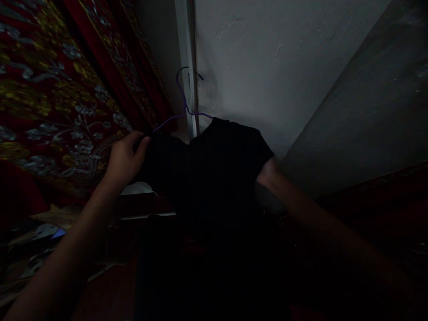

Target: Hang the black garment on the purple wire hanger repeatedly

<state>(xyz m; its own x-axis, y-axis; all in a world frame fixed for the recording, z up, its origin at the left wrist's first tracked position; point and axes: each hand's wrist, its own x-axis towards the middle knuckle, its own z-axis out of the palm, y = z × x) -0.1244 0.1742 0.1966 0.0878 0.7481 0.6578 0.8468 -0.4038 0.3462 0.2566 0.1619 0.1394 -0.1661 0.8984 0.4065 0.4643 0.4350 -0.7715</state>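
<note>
A dark short-sleeved shirt (214, 165) is on a thin purple hanger (183, 96), whose hook and part of its arms show above the neckline. The hook crosses a pale vertical strip on the wall; I cannot tell whether it hangs on anything. My left hand (127, 156) is closed on the shirt's left shoulder, thumb in front, near the end of the hanger's arm. At the shirt's right sleeve is my right hand (267, 173), with its fingers hidden by the dark cloth. The lower part of the shirt merges into shadow.
Red cloth with gold and silver embroidery (63, 89) hangs at the left. A pale wall (261, 67) with a pale vertical strip (190, 40) stands behind. Several jumbled items (40, 236) lie at the lower left. The lower middle is very dark.
</note>
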